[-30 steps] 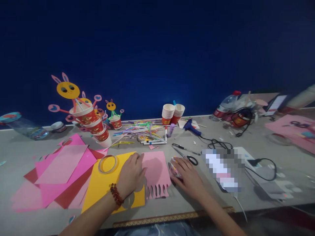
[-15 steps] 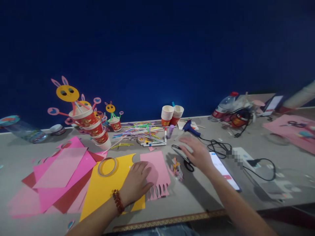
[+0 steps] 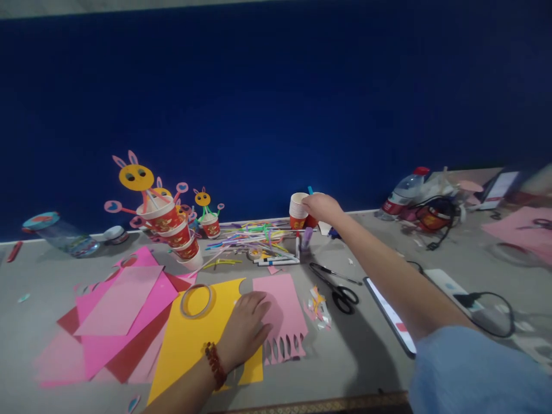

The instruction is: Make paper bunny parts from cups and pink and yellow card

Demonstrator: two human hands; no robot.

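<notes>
Paper cups (image 3: 297, 214), nested in an upright stack, stand at the back of the desk (image 3: 47, 279), near the blue wall (image 3: 241, 115). Should be light, thin-walled, a bit springy; likely to dent if you squeeze hard, and the nested ones may cling together. Best hold: lightly around the outside just under the rims, or pinch a single rim to peel one off. Low slip risk, I'd say.

Your right hand (image 3: 322, 208) is stretched out to them, fingertips at the stack's right upper side by the rims. Can't tell if you're gripping or only touching. A second cup stack (image 3: 311, 222) is mostly hidden behind that hand, just right of the first.

Your left hand (image 3: 245, 325) grasps nothing: palm down, fingers loosely spread, over the yellow sheet (image 3: 172, 351) and the left edge of the pink sheet (image 3: 280, 293). The cups are well apart from it, farther back and to its right.
</notes>
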